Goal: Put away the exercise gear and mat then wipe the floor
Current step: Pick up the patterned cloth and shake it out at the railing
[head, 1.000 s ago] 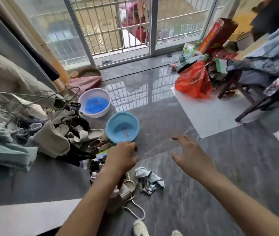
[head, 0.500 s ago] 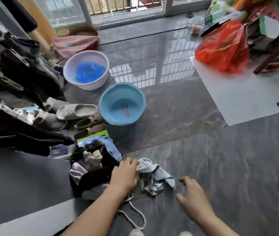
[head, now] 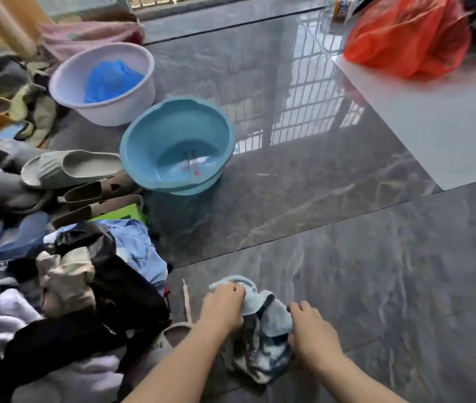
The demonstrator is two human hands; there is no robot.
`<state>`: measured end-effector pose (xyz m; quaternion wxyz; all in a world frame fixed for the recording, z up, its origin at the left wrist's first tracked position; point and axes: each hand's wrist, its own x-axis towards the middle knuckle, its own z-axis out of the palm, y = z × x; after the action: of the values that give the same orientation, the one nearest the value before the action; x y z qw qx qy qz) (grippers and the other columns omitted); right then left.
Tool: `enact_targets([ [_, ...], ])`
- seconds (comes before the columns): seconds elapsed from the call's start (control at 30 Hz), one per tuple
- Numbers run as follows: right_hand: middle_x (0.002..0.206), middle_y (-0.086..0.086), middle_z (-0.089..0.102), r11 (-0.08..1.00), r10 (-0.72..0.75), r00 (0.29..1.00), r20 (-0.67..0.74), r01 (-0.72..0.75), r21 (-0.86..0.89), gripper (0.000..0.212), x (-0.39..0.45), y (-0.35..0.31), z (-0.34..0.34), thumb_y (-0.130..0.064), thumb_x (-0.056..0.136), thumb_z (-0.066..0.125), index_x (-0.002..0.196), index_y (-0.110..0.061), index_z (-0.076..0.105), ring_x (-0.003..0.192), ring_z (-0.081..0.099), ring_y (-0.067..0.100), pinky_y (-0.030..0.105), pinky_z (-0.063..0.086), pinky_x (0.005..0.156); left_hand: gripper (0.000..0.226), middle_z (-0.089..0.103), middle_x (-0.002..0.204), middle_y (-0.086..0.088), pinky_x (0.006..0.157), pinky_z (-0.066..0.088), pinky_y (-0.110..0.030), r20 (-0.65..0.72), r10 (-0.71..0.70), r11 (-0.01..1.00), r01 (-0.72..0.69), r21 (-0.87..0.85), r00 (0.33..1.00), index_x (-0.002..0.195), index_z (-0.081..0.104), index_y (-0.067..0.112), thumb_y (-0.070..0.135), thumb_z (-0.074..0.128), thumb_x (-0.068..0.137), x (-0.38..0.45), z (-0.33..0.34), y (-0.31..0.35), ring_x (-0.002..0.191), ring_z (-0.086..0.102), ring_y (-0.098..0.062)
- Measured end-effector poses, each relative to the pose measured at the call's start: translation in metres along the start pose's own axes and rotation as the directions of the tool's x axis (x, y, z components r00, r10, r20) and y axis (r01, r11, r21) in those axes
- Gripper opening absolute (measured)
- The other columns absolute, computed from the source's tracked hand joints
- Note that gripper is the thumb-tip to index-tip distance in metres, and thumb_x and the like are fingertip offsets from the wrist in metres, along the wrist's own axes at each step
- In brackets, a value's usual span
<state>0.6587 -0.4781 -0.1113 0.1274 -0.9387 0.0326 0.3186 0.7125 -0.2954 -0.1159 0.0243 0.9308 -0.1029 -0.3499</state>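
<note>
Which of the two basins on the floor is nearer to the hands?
The blue basin, holding a little water. The white basin, with something blue inside, sits farther away behind it.

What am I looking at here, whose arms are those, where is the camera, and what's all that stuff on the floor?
No machine: a person's two bare arms, filmed from a camera on their head looking down. The left hand and right hand both press on a crumpled blue-and-white cloth on the grey floor; whether they grip it is unclear. Beyond sit a blue basin holding a little water, and a white basin. Slippers and piled clothes lie left; a red bag far right.
</note>
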Motion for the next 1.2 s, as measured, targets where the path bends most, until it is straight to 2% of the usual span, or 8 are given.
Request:
enact_targets([
  [0.27, 0.120, 0.004, 0.056, 0.964, -0.129, 0.991, 0.028, 0.132, -0.230, 0.026, 0.017, 0.024, 0.026, -0.012, 0.096, 0.040, 0.119, -0.017, 0.051, 0.114, 0.052, 0.027, 0.038, 0.047, 0.083, 0.027, 0.057, 0.128, 0.003, 0.083, 0.044, -0.028, -0.058, 0.007, 0.999, -0.009, -0.033, 0.998, 0.107, 0.060, 0.024, 0.017, 0.051, 0.083, -0.011, 0.015, -0.004, 0.120, 0.053, -0.022],
  [0.47, 0.122, 0.005, 0.046, 0.981, -0.046, 0.999, 0.022, 0.049, -0.187, 0.026, 0.014, 0.031, 0.022, -0.010, 0.094, 0.041, 0.115, -0.017, 0.055, 0.117, 0.044, 0.026, 0.036, 0.045, 0.082, 0.034, 0.061, 0.115, -0.005, 0.071, 0.041, -0.033, -0.024, -0.146, 0.977, 0.140, -0.159, 0.989, 0.111, 0.042, 0.019, 0.017, 0.055, 0.080, -0.016, 0.002, -0.019, 0.105, 0.060, -0.031],
  [0.6, 0.124, 0.005, 0.050, 0.979, -0.062, 0.998, 0.017, 0.064, -0.195, 0.030, 0.017, 0.009, 0.023, -0.006, 0.093, 0.040, 0.116, -0.017, 0.058, 0.120, 0.043, 0.027, 0.039, 0.041, 0.088, 0.022, 0.064, 0.105, -0.003, 0.072, 0.047, -0.035, -0.084, -0.178, 0.959, 0.154, -0.238, 0.980, 0.101, 0.046, 0.022, 0.019, 0.051, 0.079, -0.016, -0.005, -0.019, 0.097, 0.061, -0.030],
  [0.7, 0.121, 0.003, 0.055, 0.996, -0.042, 0.996, 0.080, 0.048, -0.080, 0.025, 0.008, 0.000, 0.018, -0.013, 0.088, 0.044, 0.107, -0.023, 0.056, 0.119, 0.047, 0.027, 0.039, 0.040, 0.089, 0.013, 0.068, 0.099, 0.005, 0.077, 0.051, -0.034, -0.152, -0.225, 0.926, 0.162, -0.340, 0.962, 0.088, 0.054, 0.029, 0.023, 0.049, 0.078, -0.020, -0.013, -0.016, 0.096, 0.063, -0.023],
  [0.8, 0.095, -0.001, 0.063, 0.978, -0.019, 0.985, 0.170, -0.017, 0.208, 0.004, 0.001, 0.003, 0.002, -0.022, 0.080, 0.046, 0.078, -0.024, 0.048, 0.095, 0.059, 0.024, 0.034, 0.043, 0.070, 0.024, 0.068, 0.107, 0.007, 0.087, 0.048, -0.033, -0.171, -0.170, 0.954, 0.119, -0.274, 0.970, 0.101, 0.060, 0.030, 0.023, 0.047, 0.082, -0.030, -0.026, -0.014, 0.104, 0.061, -0.020],
  [0.93, 0.068, -0.005, 0.053, 0.913, -0.009, 0.995, 0.103, -0.034, 0.408, 0.016, -0.011, 0.013, -0.046, -0.019, 0.082, 0.049, 0.068, -0.022, 0.041, 0.068, 0.052, 0.017, 0.022, 0.035, 0.052, 0.026, 0.065, 0.115, 0.004, 0.092, 0.046, -0.037, -0.157, -0.156, 0.950, 0.105, -0.294, 0.975, 0.104, 0.061, 0.028, 0.022, 0.042, 0.087, -0.050, -0.054, -0.023, 0.109, 0.058, -0.022],
  [1.1, 0.087, 0.000, 0.064, 0.895, 0.093, 0.993, 0.072, -0.115, 0.432, 0.013, -0.068, 0.011, -0.139, -0.014, 0.077, 0.060, 0.088, -0.019, 0.056, 0.080, 0.062, 0.018, 0.033, 0.055, 0.072, 0.025, 0.067, 0.105, -0.002, 0.085, 0.049, -0.036, -0.156, -0.126, 0.937, 0.066, -0.344, 0.980, 0.094, 0.066, 0.020, 0.022, 0.042, 0.088, -0.117, -0.133, -0.017, 0.103, 0.060, -0.023],
  [1.2, 0.086, -0.001, 0.065, 0.896, 0.097, 0.993, 0.071, -0.118, 0.429, 0.011, -0.122, -0.004, -0.211, -0.014, 0.077, 0.062, 0.086, -0.020, 0.062, 0.074, 0.064, 0.013, 0.031, 0.057, 0.069, 0.027, 0.066, 0.109, -0.006, 0.089, 0.047, -0.037, -0.191, -0.080, 0.941, 0.010, -0.339, 0.978, 0.102, 0.068, 0.018, 0.021, 0.043, 0.092, -0.174, -0.208, -0.002, 0.107, 0.059, -0.025],
])
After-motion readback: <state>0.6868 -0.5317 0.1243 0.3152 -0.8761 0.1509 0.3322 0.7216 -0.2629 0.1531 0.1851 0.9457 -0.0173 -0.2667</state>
